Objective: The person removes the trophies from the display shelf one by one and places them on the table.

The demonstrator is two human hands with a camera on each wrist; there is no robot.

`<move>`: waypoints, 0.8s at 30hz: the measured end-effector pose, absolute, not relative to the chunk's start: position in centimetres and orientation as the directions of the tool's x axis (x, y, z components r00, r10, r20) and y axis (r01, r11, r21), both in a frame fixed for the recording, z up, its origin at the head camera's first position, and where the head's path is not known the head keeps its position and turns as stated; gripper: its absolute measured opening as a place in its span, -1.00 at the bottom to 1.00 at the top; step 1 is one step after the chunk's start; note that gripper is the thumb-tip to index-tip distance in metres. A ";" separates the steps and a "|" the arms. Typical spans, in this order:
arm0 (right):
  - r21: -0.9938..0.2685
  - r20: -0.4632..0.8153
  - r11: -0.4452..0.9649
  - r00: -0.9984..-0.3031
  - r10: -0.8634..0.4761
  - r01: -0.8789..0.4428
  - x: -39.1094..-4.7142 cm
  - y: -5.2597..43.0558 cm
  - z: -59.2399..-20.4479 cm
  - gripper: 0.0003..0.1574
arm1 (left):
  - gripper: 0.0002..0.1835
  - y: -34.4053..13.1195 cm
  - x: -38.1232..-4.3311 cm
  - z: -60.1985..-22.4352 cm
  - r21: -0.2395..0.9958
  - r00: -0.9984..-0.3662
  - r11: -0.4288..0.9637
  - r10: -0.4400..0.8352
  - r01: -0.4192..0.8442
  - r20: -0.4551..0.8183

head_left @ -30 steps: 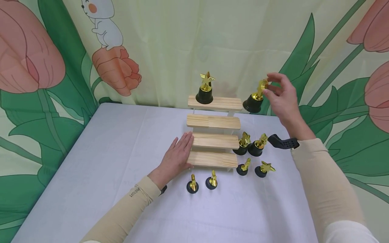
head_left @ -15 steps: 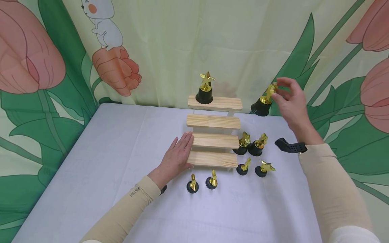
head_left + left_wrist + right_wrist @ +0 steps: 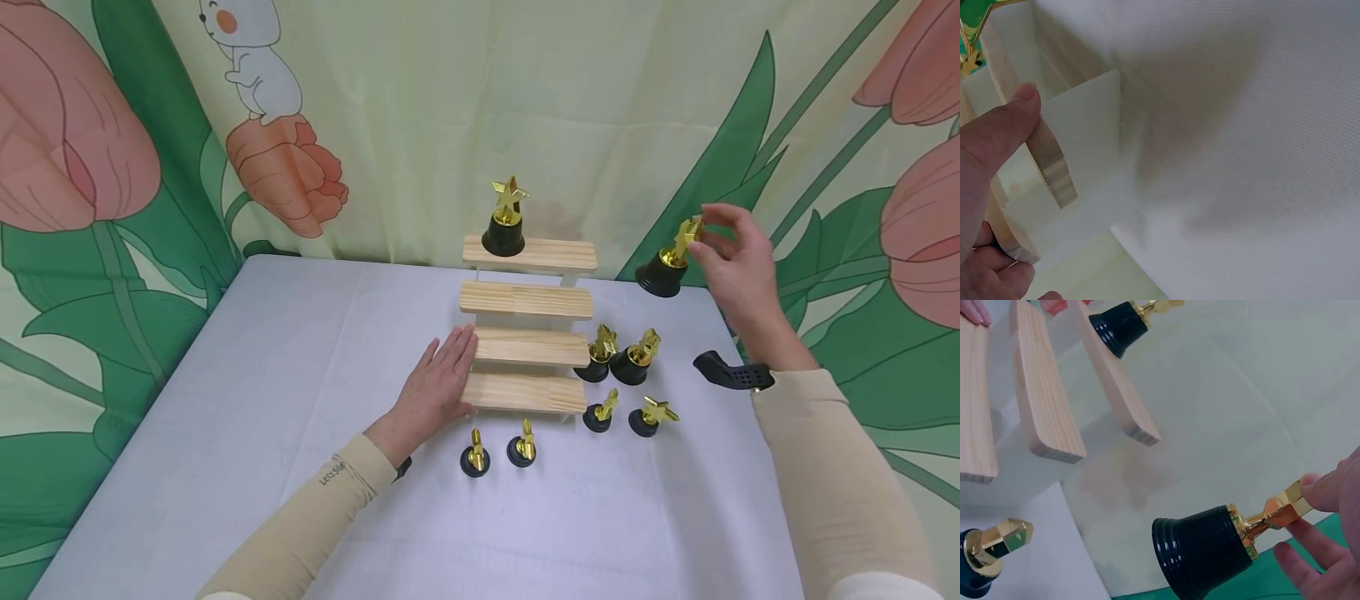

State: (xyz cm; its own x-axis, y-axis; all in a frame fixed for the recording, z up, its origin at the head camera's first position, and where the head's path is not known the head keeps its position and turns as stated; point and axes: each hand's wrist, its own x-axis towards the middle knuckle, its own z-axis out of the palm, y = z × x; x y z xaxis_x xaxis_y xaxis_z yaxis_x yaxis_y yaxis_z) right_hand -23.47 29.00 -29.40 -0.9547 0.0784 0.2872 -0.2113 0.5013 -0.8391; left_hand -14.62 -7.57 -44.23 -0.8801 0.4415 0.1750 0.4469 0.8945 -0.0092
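Observation:
My right hand [image 3: 738, 267] pinches the gold star top of a small trophy [image 3: 663, 271] with a black base. It is held in the air, tilted, to the right of a stepped wooden display stand [image 3: 525, 302]. In the right wrist view the thumb and fingertips grip the star of this trophy [image 3: 1204, 550]. Against the stand's left end rests my left hand [image 3: 435, 383], fingers straight and together. The left wrist view has its thumb [image 3: 1013, 122] on one board's end and other fingers at another board. One star trophy [image 3: 504, 229] stands upright on the top board's left part.
Two trophies stand in front of the stand, one of them a small trophy [image 3: 476, 457]. Several others are grouped at its right, including a star trophy [image 3: 636, 360]. A white cloth [image 3: 322, 375] covers the table, and a printed curtain [image 3: 420, 125] hangs behind.
My right hand has moved right and slightly down with the trophy, away from the top board. The left hand and the standing trophies have stayed in place.

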 end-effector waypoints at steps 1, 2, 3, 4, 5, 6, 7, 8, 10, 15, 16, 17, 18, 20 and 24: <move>-0.841 0.288 0.498 -0.954 0.081 -0.212 -23.4 29.1 -29.5 -0.44 | 0.27 -7.6 -14.6 -44.2 -0.008 -0.880 0.895 0.441 0.447 0.174; -0.842 0.290 0.495 -0.953 0.085 -0.212 -23.4 29.3 -29.5 -0.44 | 0.27 -7.6 -14.6 -44.2 -0.007 -0.881 0.895 0.441 0.447 0.172; -0.845 0.289 0.491 -0.953 0.089 -0.211 -23.3 29.4 -29.6 -0.43 | 0.27 -7.5 -14.6 -44.2 -0.005 -0.881 0.895 0.440 0.446 0.171; -0.848 0.288 0.488 -0.953 0.094 -0.209 -23.3 29.5 -29.6 -0.43 | 0.27 -7.5 -14.6 -44.2 -0.005 -0.882 0.895 0.440 0.445 0.169; -0.854 0.285 0.478 -0.953 0.098 -0.207 -23.2 29.6 -29.7 -0.43 | 0.27 -7.5 -14.6 -44.2 -0.005 -0.883 0.896 0.439 0.445 0.167; -0.856 0.283 0.476 -0.954 0.103 -0.203 -23.2 29.7 -29.8 -0.43 | 0.27 -7.5 -14.5 -44.2 -0.006 -0.883 0.896 0.439 0.444 0.166; -0.855 0.282 0.479 -0.954 0.107 -0.199 -23.1 29.8 -29.8 -0.44 | 0.27 -7.5 -14.5 -44.2 -0.006 -0.883 0.896 0.439 0.444 0.165; -0.855 0.282 0.479 -0.953 0.109 -0.198 -23.1 30.0 -29.9 -0.44 | 0.27 -7.5 -14.5 -44.2 -0.006 -0.884 0.896 0.438 0.443 0.165; -0.852 0.284 0.485 -0.952 0.112 -0.197 -23.0 30.2 -30.0 -0.44 | 0.27 -7.5 -14.5 -44.2 -0.007 -0.884 0.896 0.438 0.443 0.165; -0.833 0.293 0.519 -0.949 0.117 -0.193 -22.7 30.9 -30.3 -0.43 | 0.27 -7.5 -14.5 -44.1 -0.004 -0.882 0.895 0.440 0.446 0.166; -0.830 0.292 0.525 -0.949 0.121 -0.189 -22.6 31.0 -30.4 -0.43 | 0.27 -7.5 -14.5 -44.1 -0.004 -0.882 0.895 0.440 0.446 0.167; -0.832 0.287 0.524 -0.950 0.126 -0.182 -22.6 31.2 -30.5 -0.42 | 0.27 -7.5 -14.5 -44.1 -0.004 -0.882 0.895 0.441 0.446 0.167; -0.833 0.284 0.525 -0.950 0.132 -0.176 -22.5 31.3 -30.6 -0.42 | 0.27 -7.5 -14.5 -44.1 -0.003 -0.882 0.895 0.440 0.446 0.167; -0.833 0.284 0.525 -0.948 0.140 -0.172 -22.4 31.6 -30.7 -0.41 | 0.27 -7.5 -14.5 -44.0 -0.006 -0.882 0.895 0.440 0.445 0.167; -0.833 0.292 0.524 -0.946 0.142 -0.178 -22.3 32.0 -30.9 -0.41 | 0.26 -7.5 -14.5 -44.1 -0.005 -0.884 0.897 0.437 0.443 0.162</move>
State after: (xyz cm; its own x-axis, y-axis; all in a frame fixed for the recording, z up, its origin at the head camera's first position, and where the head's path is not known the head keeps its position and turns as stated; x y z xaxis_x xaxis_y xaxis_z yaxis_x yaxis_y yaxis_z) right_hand -22.31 31.98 -30.95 -0.9457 0.1424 0.2921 -0.1783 0.5243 -0.8327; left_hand -14.46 -7.54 -44.05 -0.8845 0.4374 0.1624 0.4426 0.8967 -0.0047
